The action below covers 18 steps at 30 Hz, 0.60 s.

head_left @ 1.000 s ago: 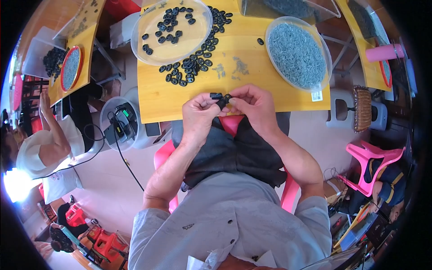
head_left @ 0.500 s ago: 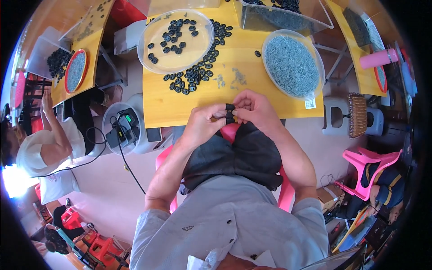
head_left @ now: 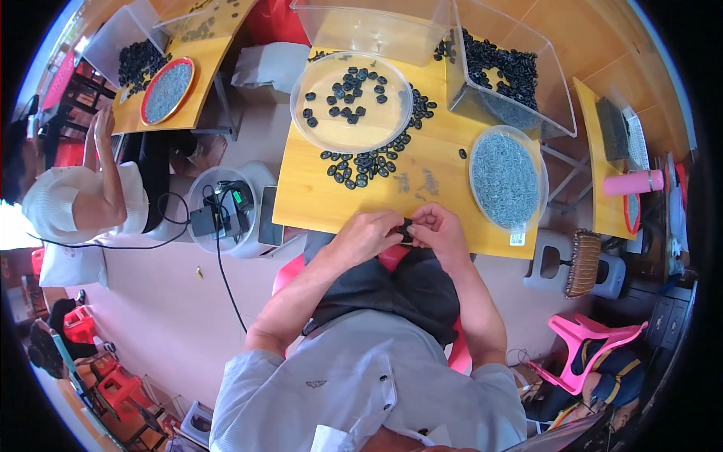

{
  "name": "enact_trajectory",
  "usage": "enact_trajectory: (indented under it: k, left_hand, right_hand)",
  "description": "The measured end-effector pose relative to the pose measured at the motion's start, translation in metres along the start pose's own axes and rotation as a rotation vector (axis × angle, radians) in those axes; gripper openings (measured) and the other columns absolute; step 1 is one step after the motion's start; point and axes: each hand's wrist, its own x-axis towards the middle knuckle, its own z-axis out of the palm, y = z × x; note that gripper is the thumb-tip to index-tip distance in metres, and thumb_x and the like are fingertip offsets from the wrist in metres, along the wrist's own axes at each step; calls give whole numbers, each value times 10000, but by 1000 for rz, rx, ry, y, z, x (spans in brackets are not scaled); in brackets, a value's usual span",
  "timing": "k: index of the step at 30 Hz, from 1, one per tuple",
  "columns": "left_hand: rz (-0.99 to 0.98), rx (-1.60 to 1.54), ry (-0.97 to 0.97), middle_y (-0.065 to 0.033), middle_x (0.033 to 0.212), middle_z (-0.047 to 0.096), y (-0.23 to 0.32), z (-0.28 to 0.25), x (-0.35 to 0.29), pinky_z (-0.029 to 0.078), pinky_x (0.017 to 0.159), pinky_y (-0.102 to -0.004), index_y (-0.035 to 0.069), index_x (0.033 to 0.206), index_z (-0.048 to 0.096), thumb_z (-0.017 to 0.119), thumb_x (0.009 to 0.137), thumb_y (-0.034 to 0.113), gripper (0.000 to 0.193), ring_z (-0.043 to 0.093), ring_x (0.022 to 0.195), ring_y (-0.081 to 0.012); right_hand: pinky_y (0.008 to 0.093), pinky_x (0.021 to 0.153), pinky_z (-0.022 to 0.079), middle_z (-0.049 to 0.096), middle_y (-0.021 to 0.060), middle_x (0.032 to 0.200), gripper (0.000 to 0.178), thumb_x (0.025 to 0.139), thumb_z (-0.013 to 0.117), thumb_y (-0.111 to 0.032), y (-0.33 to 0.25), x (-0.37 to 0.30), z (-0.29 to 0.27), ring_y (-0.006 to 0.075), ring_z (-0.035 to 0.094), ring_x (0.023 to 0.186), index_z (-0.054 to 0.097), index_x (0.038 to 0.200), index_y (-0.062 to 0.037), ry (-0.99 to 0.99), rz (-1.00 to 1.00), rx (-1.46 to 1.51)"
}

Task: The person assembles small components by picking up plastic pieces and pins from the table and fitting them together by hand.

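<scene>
Just past the table's near edge, over my lap, my left hand and my right hand meet with bent fingers. A small black plastic piece is pinched between their fingertips, partly covered by them. Ahead of my hands, on the yellow table, lie a few loose grey screws. Many black oval pieces with two holes are spread along a round clear lid, which holds more of them. To the right, a clear oval tub is full of grey screws.
A large clear bin of black pieces stands at the back right, with another clear bin beside it. Left of the table, a stool bears a round tub with a black device and cable. A person sits at another table, far left.
The whole view has shifted, so the table and its contents sit lower. Both hands still meet around the small black part, with their fingers turned slightly differently.
</scene>
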Motion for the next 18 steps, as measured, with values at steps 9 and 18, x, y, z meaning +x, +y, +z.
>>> enact_trajectory:
  k: [9,18]
  left_hand:
    - [-27,-39,66,-155,803,637,-3,-3,1,528,642,-381,-2,931,641,720,762,60,197,655,718,-327]
    - [-315,-130,71,-157,813,648,-2,-4,3,539,665,-351,-8,963,623,751,744,66,264,660,703,-293]
  right_hand:
    - [185,565,460,600,0,793,146,852,659,34,-7,6,8,47,568,645,577,961,-18,9,-11,0]
    - [211,569,484,631,17,838,140,858,654,11,-26,32,-1,69,599,666,577,971,-16,-121,18,-189]
